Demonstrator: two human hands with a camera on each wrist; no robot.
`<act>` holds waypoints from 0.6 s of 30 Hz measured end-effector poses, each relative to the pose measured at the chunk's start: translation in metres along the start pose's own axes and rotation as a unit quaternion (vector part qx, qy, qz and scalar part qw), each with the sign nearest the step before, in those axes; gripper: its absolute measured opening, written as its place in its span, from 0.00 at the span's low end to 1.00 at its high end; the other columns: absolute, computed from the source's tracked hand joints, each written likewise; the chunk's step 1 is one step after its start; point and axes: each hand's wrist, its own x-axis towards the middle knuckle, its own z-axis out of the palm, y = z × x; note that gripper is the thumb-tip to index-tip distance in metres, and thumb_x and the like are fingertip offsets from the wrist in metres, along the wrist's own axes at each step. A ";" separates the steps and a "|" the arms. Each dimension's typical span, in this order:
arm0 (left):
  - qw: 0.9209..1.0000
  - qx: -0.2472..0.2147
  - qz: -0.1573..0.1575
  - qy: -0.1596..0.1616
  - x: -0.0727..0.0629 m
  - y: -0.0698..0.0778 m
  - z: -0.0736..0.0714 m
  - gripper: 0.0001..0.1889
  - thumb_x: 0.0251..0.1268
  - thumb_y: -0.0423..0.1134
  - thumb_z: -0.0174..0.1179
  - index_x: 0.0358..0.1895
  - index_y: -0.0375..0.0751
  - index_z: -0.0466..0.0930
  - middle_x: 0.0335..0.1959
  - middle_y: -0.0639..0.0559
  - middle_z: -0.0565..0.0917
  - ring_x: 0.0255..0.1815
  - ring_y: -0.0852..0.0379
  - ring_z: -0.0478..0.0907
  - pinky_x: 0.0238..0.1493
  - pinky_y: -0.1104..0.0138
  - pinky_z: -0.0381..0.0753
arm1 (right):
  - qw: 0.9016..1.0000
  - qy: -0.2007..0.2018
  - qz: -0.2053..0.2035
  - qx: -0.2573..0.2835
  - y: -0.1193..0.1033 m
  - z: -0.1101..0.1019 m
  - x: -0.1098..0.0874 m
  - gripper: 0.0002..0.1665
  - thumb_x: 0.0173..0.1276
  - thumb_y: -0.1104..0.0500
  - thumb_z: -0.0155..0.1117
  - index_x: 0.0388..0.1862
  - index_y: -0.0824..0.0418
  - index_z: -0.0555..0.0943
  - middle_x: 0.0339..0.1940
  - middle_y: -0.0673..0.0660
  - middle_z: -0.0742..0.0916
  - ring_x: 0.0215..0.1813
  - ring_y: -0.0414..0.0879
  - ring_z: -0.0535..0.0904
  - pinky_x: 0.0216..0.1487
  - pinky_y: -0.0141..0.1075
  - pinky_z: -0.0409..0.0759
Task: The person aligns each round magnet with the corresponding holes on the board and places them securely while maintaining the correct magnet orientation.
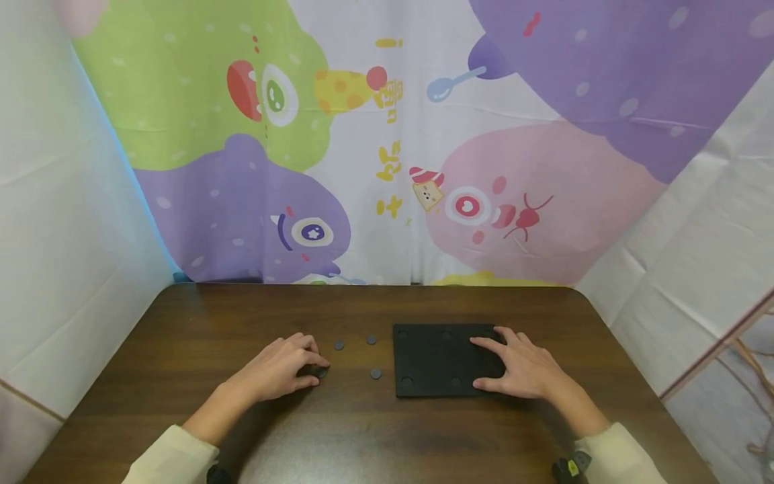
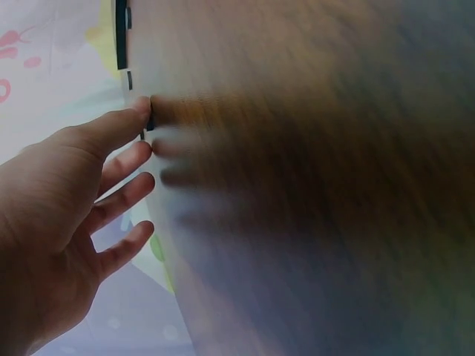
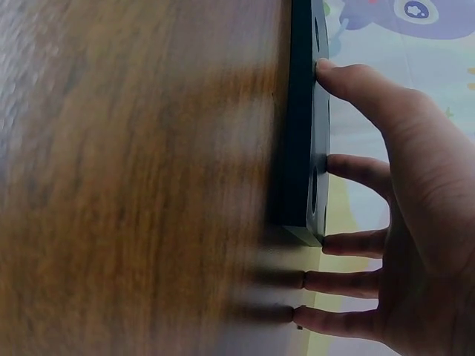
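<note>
A small dark grey disc (image 1: pixel 322 372) lies between the thumb and index finger of my left hand (image 1: pixel 281 366), which pinches it at the tabletop. In the left wrist view the thumb of that hand (image 2: pixel 82 170) covers most of the disc (image 2: pixel 151 122). Three more discs lie to its right: one near the index fingertip (image 1: pixel 338 345), one farther back and one closer to the black board (image 1: pixel 432 359). This flat board has shallow round recesses. My right hand (image 1: pixel 526 366) rests spread on its right end, thumb (image 3: pixel 349 78) on the top face.
The brown wooden table (image 1: pixel 363 444) runs back to a cartoon-printed curtain (image 1: pixel 387 255). White cloth panels (image 1: pixel 78 202) stand at both sides. One disc (image 1: pixel 375 374) sits just left of the board.
</note>
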 end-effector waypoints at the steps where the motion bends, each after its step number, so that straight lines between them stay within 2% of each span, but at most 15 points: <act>1: 1.000 0.001 0.001 0.001 0.000 0.000 0.000 0.15 0.68 0.46 0.81 0.55 0.54 0.97 0.48 0.58 0.88 0.48 0.57 0.83 0.40 0.68 0.74 | 1.000 0.000 0.000 0.000 0.000 0.000 0.000 0.54 0.65 0.20 0.74 0.85 0.41 0.76 0.85 0.72 0.74 0.71 0.71 0.80 0.41 0.60 0.87; 11: 1.000 -0.012 0.005 0.001 0.002 0.000 0.000 0.16 0.68 0.45 0.81 0.57 0.56 0.96 0.48 0.59 0.89 0.48 0.57 0.85 0.42 0.65 0.79 | 1.000 0.000 -0.002 0.000 -0.001 0.001 0.001 0.53 0.65 0.21 0.75 0.85 0.41 0.76 0.84 0.71 0.74 0.70 0.71 0.81 0.39 0.59 0.86; 18: 1.000 -0.009 0.026 0.009 0.004 -0.002 0.001 0.13 0.67 0.43 0.82 0.53 0.56 0.98 0.47 0.58 0.90 0.46 0.58 0.86 0.42 0.66 0.83 | 1.000 -0.002 -0.003 -0.002 -0.001 -0.001 0.003 0.54 0.65 0.21 0.75 0.85 0.41 0.76 0.84 0.72 0.75 0.71 0.72 0.81 0.42 0.63 0.88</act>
